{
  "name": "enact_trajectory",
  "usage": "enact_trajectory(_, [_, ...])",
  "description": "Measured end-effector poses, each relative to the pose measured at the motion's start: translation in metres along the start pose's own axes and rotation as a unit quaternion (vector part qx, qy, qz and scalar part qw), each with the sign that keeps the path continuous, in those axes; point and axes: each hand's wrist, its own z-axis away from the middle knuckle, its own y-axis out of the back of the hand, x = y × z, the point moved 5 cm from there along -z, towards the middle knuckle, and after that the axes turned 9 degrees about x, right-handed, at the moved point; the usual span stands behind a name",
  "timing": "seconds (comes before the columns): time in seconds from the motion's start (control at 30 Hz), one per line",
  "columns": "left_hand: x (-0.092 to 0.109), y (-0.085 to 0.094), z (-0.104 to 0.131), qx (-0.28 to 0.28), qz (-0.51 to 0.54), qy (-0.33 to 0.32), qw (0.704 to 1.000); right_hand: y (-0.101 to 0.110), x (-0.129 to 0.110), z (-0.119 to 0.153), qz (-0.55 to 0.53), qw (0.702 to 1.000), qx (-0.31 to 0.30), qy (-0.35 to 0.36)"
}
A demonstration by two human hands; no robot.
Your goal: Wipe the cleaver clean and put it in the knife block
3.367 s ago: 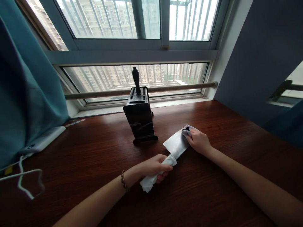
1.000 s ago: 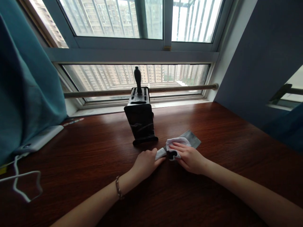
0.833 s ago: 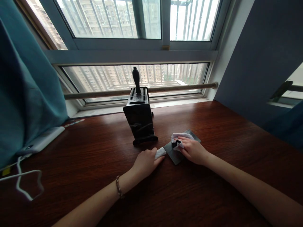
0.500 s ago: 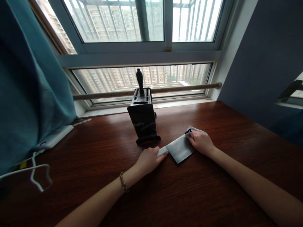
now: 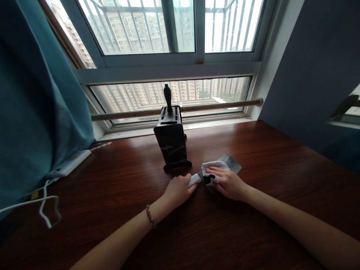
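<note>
A cleaver with a wide grey blade (image 5: 231, 163) lies low over the brown table. My left hand (image 5: 177, 190) is closed around its handle, where a white wrapping shows at the blade end. My right hand (image 5: 229, 183) presses a white cloth with a dark patch (image 5: 215, 165) onto the part of the blade near the handle; its fingers are bent over the cloth. Just behind my left hand stands a black knife block (image 5: 171, 144), with one dark-handled tool (image 5: 168, 98) upright in it.
The wooden table (image 5: 112, 172) reaches back to a window with a horizontal rail (image 5: 219, 105). At the left are a blue curtain (image 5: 42, 86), a white power strip (image 5: 71, 164) and a white cable (image 5: 42, 210). A dark wall (image 5: 306, 86) borders the right side.
My right hand has moved left with the cloth, from the far end of the blade to the part near the handle. The view has shifted slightly; my left hand keeps its hold.
</note>
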Motion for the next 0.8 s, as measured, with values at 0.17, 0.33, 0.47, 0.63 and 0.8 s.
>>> enact_trajectory(0.17, [-0.001,0.000,0.001,0.009,-0.001,-0.001,1.000,0.008,0.020,-0.002,0.060,0.994,0.032,-0.083])
enact_trajectory(0.33, [-0.002,0.000,0.000,0.006,0.013,-0.007,1.000,0.017,0.042,0.000,0.132,0.978,0.040,-0.157])
enact_trajectory(0.47, [-0.003,0.000,-0.001,-0.002,0.026,-0.005,1.000,0.020,0.068,0.007,0.203,0.951,0.033,-0.230])
enact_trajectory(0.63, [-0.004,-0.001,-0.002,-0.003,0.023,-0.005,1.000,0.012,0.061,0.008,0.204,0.961,0.006,-0.187])
enact_trajectory(0.8, [-0.002,0.000,-0.002,-0.009,0.029,0.002,1.000,0.002,0.006,-0.002,0.047,0.997,-0.056,-0.027])
